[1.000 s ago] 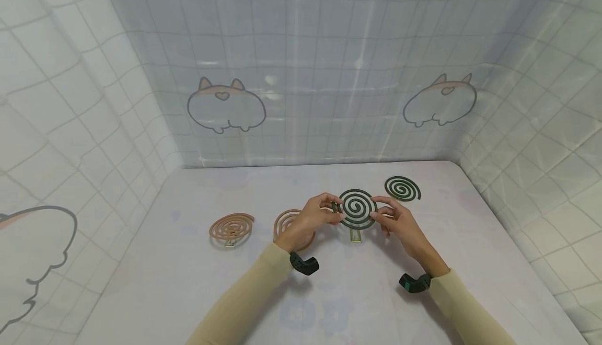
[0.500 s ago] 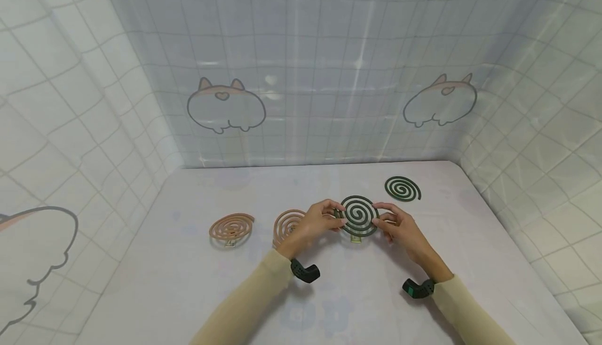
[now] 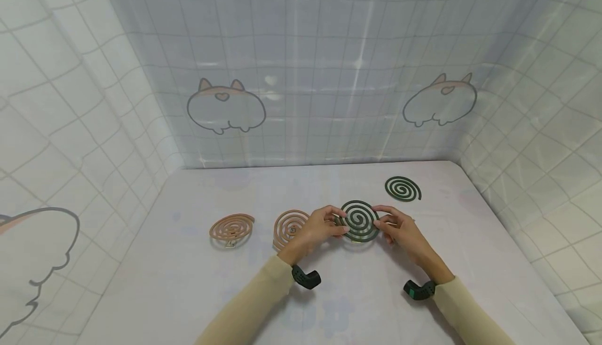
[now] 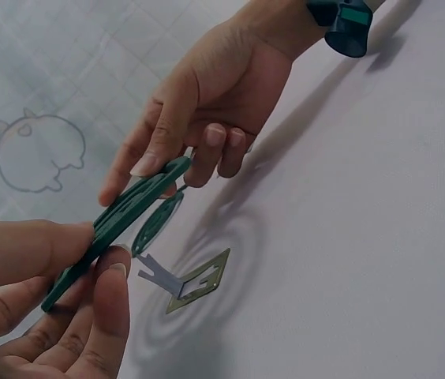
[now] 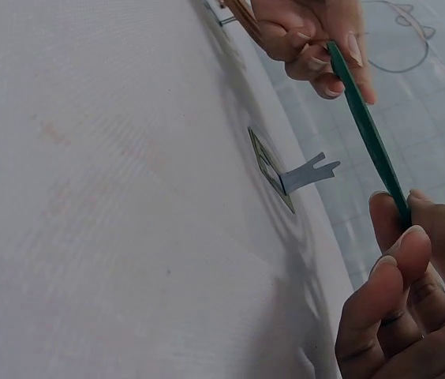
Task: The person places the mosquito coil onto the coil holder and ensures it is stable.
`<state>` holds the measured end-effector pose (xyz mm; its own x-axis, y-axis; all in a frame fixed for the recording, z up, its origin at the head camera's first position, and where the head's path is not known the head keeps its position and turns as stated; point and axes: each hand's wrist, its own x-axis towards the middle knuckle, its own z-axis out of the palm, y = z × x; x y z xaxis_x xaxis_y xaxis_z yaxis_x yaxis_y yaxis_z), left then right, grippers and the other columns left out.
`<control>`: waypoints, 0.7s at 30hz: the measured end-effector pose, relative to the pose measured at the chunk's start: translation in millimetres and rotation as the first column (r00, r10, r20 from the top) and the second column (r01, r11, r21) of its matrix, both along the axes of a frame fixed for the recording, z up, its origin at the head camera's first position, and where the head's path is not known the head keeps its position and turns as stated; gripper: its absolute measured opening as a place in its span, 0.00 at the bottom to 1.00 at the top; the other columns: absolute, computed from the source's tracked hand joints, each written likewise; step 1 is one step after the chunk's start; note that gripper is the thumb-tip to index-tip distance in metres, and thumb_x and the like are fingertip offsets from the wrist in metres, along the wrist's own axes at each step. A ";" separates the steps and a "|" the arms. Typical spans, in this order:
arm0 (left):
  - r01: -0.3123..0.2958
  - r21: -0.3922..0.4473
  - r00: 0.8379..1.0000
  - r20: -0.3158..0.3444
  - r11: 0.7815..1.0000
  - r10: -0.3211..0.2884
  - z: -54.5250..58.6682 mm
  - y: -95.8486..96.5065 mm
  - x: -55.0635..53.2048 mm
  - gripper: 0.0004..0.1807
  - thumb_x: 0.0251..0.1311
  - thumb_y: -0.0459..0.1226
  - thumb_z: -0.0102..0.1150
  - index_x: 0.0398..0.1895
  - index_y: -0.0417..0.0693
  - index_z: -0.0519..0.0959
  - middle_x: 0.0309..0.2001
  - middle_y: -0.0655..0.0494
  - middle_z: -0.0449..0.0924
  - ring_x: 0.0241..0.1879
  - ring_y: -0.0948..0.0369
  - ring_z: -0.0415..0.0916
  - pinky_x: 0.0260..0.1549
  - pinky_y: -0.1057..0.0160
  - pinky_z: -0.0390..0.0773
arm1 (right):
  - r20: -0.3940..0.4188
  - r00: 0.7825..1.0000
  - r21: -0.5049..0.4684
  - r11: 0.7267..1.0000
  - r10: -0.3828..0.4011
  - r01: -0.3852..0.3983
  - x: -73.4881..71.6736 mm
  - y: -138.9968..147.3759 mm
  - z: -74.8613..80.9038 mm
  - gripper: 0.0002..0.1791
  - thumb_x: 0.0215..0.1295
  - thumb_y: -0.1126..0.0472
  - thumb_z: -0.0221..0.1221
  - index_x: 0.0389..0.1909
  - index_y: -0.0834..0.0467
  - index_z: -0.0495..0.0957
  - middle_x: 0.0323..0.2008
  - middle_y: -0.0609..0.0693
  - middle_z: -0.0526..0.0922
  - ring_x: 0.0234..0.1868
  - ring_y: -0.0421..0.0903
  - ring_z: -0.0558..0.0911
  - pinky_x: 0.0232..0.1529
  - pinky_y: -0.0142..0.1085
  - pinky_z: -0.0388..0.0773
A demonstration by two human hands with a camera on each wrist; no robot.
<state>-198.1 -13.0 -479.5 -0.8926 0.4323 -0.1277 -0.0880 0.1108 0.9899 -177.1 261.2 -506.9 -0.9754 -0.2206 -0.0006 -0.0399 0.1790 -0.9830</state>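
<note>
Both hands hold a dark green mosquito coil [image 3: 359, 220] between them, one at each side. My left hand [image 3: 321, 229] pinches its left rim between thumb and fingers, and my right hand [image 3: 398, 229] pinches the right rim. Beneath the coil, apart from it, a small metal coil stand [image 4: 200, 286] rests on the table with its forked prong bent up. In the right wrist view the coil looks edge-on, above the stand's prong [image 5: 311, 172]. A second green coil [image 3: 403, 188] lies flat on the table behind my right hand.
An orange-brown coil [image 3: 231, 227] sits raised on a metal stand at the left of the white table [image 3: 155, 282]. Another orange-brown coil [image 3: 284, 226] is partly hidden behind my left forearm. A grid-patterned curtain [image 3: 329, 99] encloses the back and sides.
Both hands have brought the green coil down and slightly nearer to me, over the metal stand, which it now mostly hides in the head view. The other coils have stayed put.
</note>
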 end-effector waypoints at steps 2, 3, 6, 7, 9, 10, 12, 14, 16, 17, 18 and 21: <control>-0.001 0.001 1.000 -0.005 1.000 0.001 -1.0 0.3 0.2 0.18 0.62 0.31 0.72 0.54 0.42 0.81 0.41 0.48 0.82 0.34 0.51 0.85 0.43 0.49 0.85 | 0.005 1.000 0.003 1.000 0.008 -0.008 -0.1 0.6 0.3 0.27 0.73 0.57 0.64 0.70 0.56 0.72 0.42 0.60 0.81 0.23 0.42 0.72 0.23 0.34 0.73; -0.001 0.004 1.000 -0.007 1.000 0.002 -1.4 0.3 0.2 0.18 0.62 0.31 0.72 0.54 0.42 0.81 0.42 0.48 0.82 0.34 0.51 0.85 0.43 0.49 0.85 | 0.006 1.000 0.007 1.000 0.013 -0.013 -0.2 0.8 0.5 0.27 0.73 0.57 0.64 0.70 0.56 0.72 0.41 0.60 0.80 0.23 0.42 0.71 0.23 0.34 0.73; 0.002 0.010 1.000 -0.006 1.000 -0.001 -2.3 0.4 0.0 0.17 0.63 0.31 0.71 0.54 0.42 0.82 0.44 0.47 0.82 0.33 0.51 0.84 0.42 0.48 0.86 | 0.010 1.000 0.023 0.999 0.028 -0.029 -0.3 1.4 1.2 0.27 0.73 0.57 0.64 0.70 0.55 0.72 0.42 0.61 0.80 0.23 0.42 0.71 0.24 0.34 0.73; 0.003 0.006 1.000 -0.003 1.000 -0.003 -2.8 0.3 -0.1 0.16 0.63 0.31 0.71 0.54 0.42 0.82 0.45 0.47 0.81 0.32 0.51 0.84 0.41 0.49 0.86 | 0.011 0.999 0.028 0.999 0.031 -0.031 -0.4 1.5 1.4 0.26 0.73 0.57 0.64 0.70 0.55 0.72 0.41 0.61 0.80 0.23 0.42 0.71 0.24 0.34 0.73; 0.005 0.013 1.000 0.001 1.000 -0.005 -3.8 0.3 -0.2 0.16 0.63 0.31 0.70 0.54 0.42 0.83 0.46 0.47 0.81 0.32 0.53 0.84 0.41 0.50 0.86 | 0.012 0.999 0.037 0.999 0.031 -0.031 -0.3 1.4 1.7 0.26 0.73 0.56 0.64 0.70 0.55 0.73 0.42 0.61 0.80 0.23 0.42 0.71 0.24 0.34 0.73; 0.005 0.020 1.000 0.004 1.000 -0.005 -4.2 0.4 -0.1 0.16 0.63 0.30 0.70 0.53 0.41 0.83 0.47 0.47 0.81 0.32 0.54 0.83 0.40 0.51 0.86 | 0.013 1.000 0.038 0.999 0.028 -0.028 -0.3 1.3 1.7 0.26 0.73 0.56 0.64 0.69 0.55 0.73 0.42 0.61 0.80 0.23 0.42 0.71 0.24 0.34 0.73; 0.000 0.044 1.000 0.010 0.999 0.000 -5.1 0.6 0.3 0.16 0.63 0.30 0.70 0.53 0.40 0.82 0.47 0.47 0.81 0.33 0.56 0.82 0.40 0.53 0.86 | 0.018 1.000 0.035 0.999 0.016 -0.016 -0.2 0.6 1.3 0.26 0.73 0.56 0.64 0.69 0.54 0.73 0.42 0.61 0.81 0.23 0.42 0.72 0.24 0.34 0.73; -0.012 0.077 1.000 0.013 0.997 0.011 -5.7 1.2 0.8 0.16 0.63 0.29 0.70 0.53 0.38 0.82 0.46 0.47 0.81 0.32 0.58 0.82 0.39 0.56 0.86 | 0.030 1.000 0.025 1.000 -0.001 0.000 0.1 -0.2 0.7 0.27 0.72 0.55 0.65 0.69 0.54 0.73 0.42 0.60 0.82 0.23 0.42 0.72 0.24 0.34 0.74; -0.031 0.103 0.999 0.016 0.994 0.030 -6.0 1.9 1.6 0.16 0.62 0.28 0.70 0.53 0.38 0.81 0.46 0.47 0.80 0.31 0.58 0.81 0.38 0.56 0.86 | 0.047 0.999 0.012 1.000 -0.017 0.016 0.8 -1.5 0.4 0.28 0.72 0.54 0.65 0.70 0.54 0.73 0.42 0.59 0.83 0.24 0.43 0.73 0.25 0.34 0.74; -0.041 0.111 0.999 0.015 0.993 0.040 -6.3 2.3 2.0 0.16 0.62 0.28 0.70 0.53 0.38 0.81 0.46 0.47 0.80 0.30 0.58 0.81 0.39 0.56 0.86 | 0.056 0.998 0.007 1.000 -0.023 0.023 1.1 -2.1 0.2 0.28 0.72 0.54 0.65 0.70 0.54 0.72 0.42 0.58 0.83 0.24 0.42 0.73 0.25 0.34 0.74; -0.052 0.118 0.999 0.016 0.992 0.050 -6.5 2.8 2.4 0.16 0.62 0.28 0.70 0.53 0.38 0.81 0.46 0.46 0.79 0.29 0.58 0.81 0.39 0.56 0.86 | 0.066 0.997 0.001 1.000 -0.028 0.029 1.5 -2.6 0.0 0.28 0.71 0.54 0.66 0.70 0.53 0.72 0.41 0.58 0.83 0.24 0.42 0.73 0.25 0.33 0.74; -0.076 0.125 0.997 0.021 0.989 0.074 -7.6 3.9 3.7 0.16 0.62 0.28 0.71 0.52 0.38 0.81 0.46 0.46 0.79 0.28 0.57 0.81 0.39 0.55 0.86 | 0.077 0.996 -0.010 0.999 -0.038 0.038 2.9 -4.1 -0.1 0.29 0.70 0.55 0.67 0.69 0.54 0.72 0.41 0.58 0.83 0.24 0.42 0.73 0.25 0.33 0.74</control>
